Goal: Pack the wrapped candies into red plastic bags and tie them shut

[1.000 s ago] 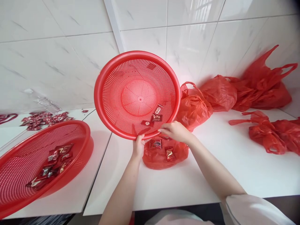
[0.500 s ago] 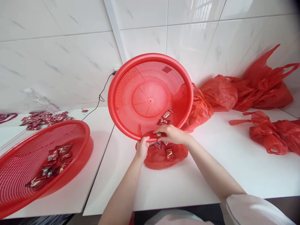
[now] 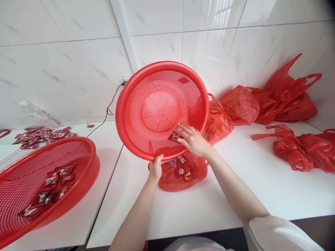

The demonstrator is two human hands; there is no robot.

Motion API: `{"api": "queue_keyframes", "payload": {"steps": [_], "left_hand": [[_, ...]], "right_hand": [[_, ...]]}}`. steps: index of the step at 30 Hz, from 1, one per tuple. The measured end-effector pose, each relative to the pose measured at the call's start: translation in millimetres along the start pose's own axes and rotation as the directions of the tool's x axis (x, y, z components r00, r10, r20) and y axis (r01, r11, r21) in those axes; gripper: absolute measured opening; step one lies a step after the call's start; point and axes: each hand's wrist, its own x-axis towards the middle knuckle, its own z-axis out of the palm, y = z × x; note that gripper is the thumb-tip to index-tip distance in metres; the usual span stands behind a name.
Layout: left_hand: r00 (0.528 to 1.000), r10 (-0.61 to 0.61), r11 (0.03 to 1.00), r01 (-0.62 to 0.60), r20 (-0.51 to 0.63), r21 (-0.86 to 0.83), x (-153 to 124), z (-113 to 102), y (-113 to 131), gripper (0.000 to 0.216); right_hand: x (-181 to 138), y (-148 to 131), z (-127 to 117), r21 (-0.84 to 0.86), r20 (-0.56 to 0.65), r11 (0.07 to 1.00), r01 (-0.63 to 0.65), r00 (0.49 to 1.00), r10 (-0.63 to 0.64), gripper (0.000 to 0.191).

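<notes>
A round red plastic basket (image 3: 162, 108) with mesh sides is tilted toward me above the table. My left hand (image 3: 156, 168) grips its lower rim, thumb over the edge. Inside it, my right hand (image 3: 193, 139) reaches over the right of the rim with fingers extended, touching small red-wrapped snack packets (image 3: 175, 136) on the lower wall; its fingertips partly cover them. Right below the rim sits an open red plastic bag (image 3: 180, 183) holding several small wrapped packets (image 3: 181, 170).
A second red basket (image 3: 92, 153) with several packets leans at left. Behind it lie a pile of red packets (image 3: 43, 135) and a clear bottle (image 3: 40, 115). Red plastic bags (image 3: 239, 104) line the wall; more bags (image 3: 293, 148) lie at right. A black cable (image 3: 108, 111) runs along the wall.
My right hand has moved from the rim up and right into the basket, onto the remaining packets. Another packet now shows in the bag below. My left hand keeps its hold.
</notes>
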Motion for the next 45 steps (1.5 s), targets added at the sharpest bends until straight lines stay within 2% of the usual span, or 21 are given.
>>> {"api": "queue_keyframes", "payload": {"steps": [3,6,9,11,15,18,20,23,28,31,34,38,40,42,43,45], "left_hand": [[0.999,-0.002,1.0,0.001,0.033,0.011,-5.3,1.9,-10.9,0.037],[0.999,0.009,1.0,-0.009,0.04,-0.005,-5.9,3.3,-11.8,0.04],[0.999,0.026,0.997,-0.027,-0.02,-0.074,-2.6,4.5,-2.7,0.041],[0.999,0.016,0.995,-0.02,-0.046,-0.099,-0.4,4.9,4.3,0.039],[1.0,-0.009,0.997,0.007,-0.027,-0.071,1.1,4.6,11.2,0.037],[1.0,0.009,0.998,-0.01,-0.015,-0.067,0.8,4.2,11.7,0.04],[1.0,0.018,0.997,-0.019,-0.02,-0.068,0.7,4.0,11.9,0.043],[0.999,0.01,0.998,-0.012,-0.031,-0.061,1.6,3.5,12.6,0.043],[0.999,0.006,0.999,-0.008,-0.045,-0.049,4.2,2.0,14.3,0.039],[0.999,-0.006,0.999,0.004,-0.038,-0.054,5.3,1.3,17.0,0.037],[1.0,-0.006,0.998,0.004,-0.023,-0.065,6.5,0.3,20.0,0.035],[0.999,0.007,0.997,-0.01,-0.041,-0.073,8.3,-1.2,22.4,0.037],[0.999,0.014,0.996,-0.018,-0.049,-0.084,8.7,-1.5,23.2,0.038],[0.998,0.025,0.995,-0.03,-0.053,-0.091,8.5,-1.6,24.3,0.035],[0.998,0.032,0.995,-0.038,-0.056,-0.095,8.3,-1.6,25.0,0.033],[0.998,0.041,0.994,-0.046,-0.052,-0.101,8.0,-1.9,26.2,0.026]], "right_hand": [[-1.4,10.5,20.2,-0.24,-0.02,0.964,-0.116,0.993,0.115,0.062],[-3.2,8.7,32.8,-0.277,0.1,0.956,-0.098,0.986,0.13,0.066],[-3.3,-3.0,32.0,-0.149,0.254,0.988,0.029,0.967,0.01,0.065],[-2.6,-9.6,27.5,-0.038,0.3,0.995,0.097,0.951,-0.081,0.063],[-0.9,-9.4,21.8,0.15,0.267,0.983,0.11,0.952,-0.147,0.057],[-0.2,-3.1,20.5,0.329,0.206,0.938,0.11,0.961,-0.185,0.055],[-0.2,-0.3,17.7,0.397,0.161,0.914,0.082,0.974,-0.157,0.055],[-1.3,1.1,8.2,0.448,0.144,0.894,-0.025,0.989,-0.044,0.057],[-5.5,-0.2,-10.8,0.655,0.305,0.73,-0.197,0.952,-0.017,0.064],[-7.2,-3.7,-18.8,0.662,0.374,0.708,-0.248,0.927,-0.025,0.064],[-7.6,-9.8,-25.0,0.595,0.38,0.785,-0.173,0.921,-0.085,0.054],[-7.8,-16.3,-29.3,0.558,0.408,0.819,-0.137,0.904,-0.127,0.045],[-7.9,-16.0,-28.8,0.522,0.369,0.84,-0.152,0.927,-0.062,0.041],[-7.6,-12.8,-26.9,0.447,0.286,0.867,-0.22,0.954,0.094,0.033],[-7.2,-10.4,-25.7,0.395,0.226,0.872,-0.289,0.951,0.212,0.033],[-6.0,-5.3,-23.5,0.313,0.075,0.831,-0.459,0.884,0.461,0.041]]}}
